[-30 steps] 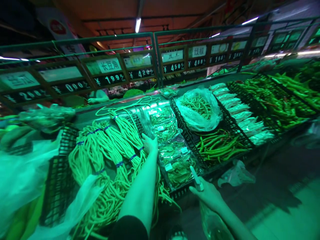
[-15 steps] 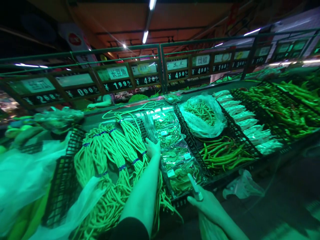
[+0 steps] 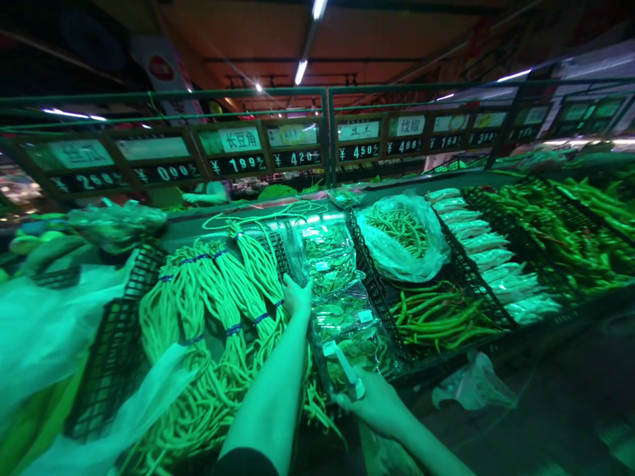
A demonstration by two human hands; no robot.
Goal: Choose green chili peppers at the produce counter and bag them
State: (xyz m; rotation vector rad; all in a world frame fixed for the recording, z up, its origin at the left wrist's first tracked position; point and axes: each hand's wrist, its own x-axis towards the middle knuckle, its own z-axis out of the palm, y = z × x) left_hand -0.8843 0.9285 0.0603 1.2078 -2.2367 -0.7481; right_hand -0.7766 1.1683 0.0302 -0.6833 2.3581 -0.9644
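Holding the left hand (image 3: 297, 297) near the centre of the frame, at the right-hand edge of the bundled long beans (image 3: 237, 354) and just beside the wrapped packs of greens (image 3: 342, 314). Lying, in the case of the beans, mostly left and lower left of that grip, with long axes slanting from the top of the pile toward the bottom of the frame, and crossed by dark bands (image 3: 233, 329). Stacked on the other side, in the case of the packs, in a column from upper centre to just right of lower centre. Cannot tell spread from pressed together in the left grip, nor confirm touch on beans or packs. Holding the right hand (image 3: 372, 400) lower, right of bottom centre, so nearest to the lowest pack and farther than the left from most of the beans. Showing a pale strip (image 3: 344, 363) along the index side, too unclear to name, and a clear bag (image 3: 387, 456) hanging below; cannot tell pinched in the right grip or slung from the wrist.
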